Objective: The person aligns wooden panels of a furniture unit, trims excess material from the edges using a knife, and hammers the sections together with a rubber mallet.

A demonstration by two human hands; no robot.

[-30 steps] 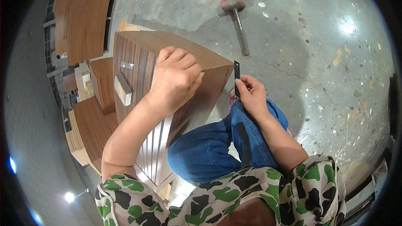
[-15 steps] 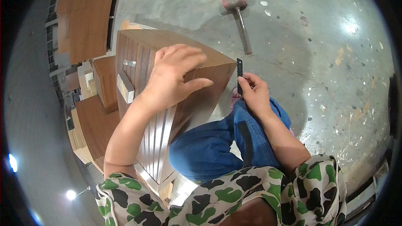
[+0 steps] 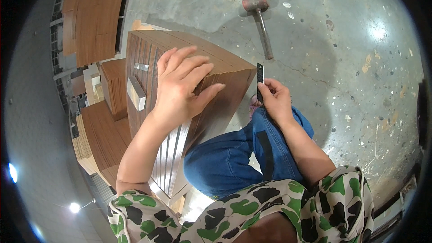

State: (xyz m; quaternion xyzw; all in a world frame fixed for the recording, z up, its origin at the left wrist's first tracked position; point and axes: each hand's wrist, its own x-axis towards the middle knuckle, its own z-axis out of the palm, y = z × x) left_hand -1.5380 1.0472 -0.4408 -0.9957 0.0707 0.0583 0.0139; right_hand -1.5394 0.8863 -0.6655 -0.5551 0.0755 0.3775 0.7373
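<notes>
My left hand [image 3: 177, 92] is over the upper corner of a stack of brown wood-look panels [image 3: 198, 45]. Its fingers are apart and curve over the edge, with nothing held; whether the fingertips touch the wood is unclear. Just beyond the stack's right corner, my right hand [image 3: 276, 103] pinches a black snap-off knife blade [image 3: 260, 73], upright, with a hole at its top end and a pale edge. A pale block [image 3: 136, 93] and a small silvery piece [image 3: 141, 66] lie on the stack's grooved side, left of my left hand.
A red-headed mallet [image 3: 255, 3] lies on the paint-spotted concrete floor [image 3: 360, 108] ahead. More brown panels [image 3: 101, 22] are stacked at the far left, with further stacks [image 3: 103, 126] closer in. My knees in blue jeans [image 3: 220, 162] are close against the near stack.
My left hand has turned slightly and its fingers have spread further apart over the panel edge. The right hand keeps the blade at nearly the same spot, turned a little.
</notes>
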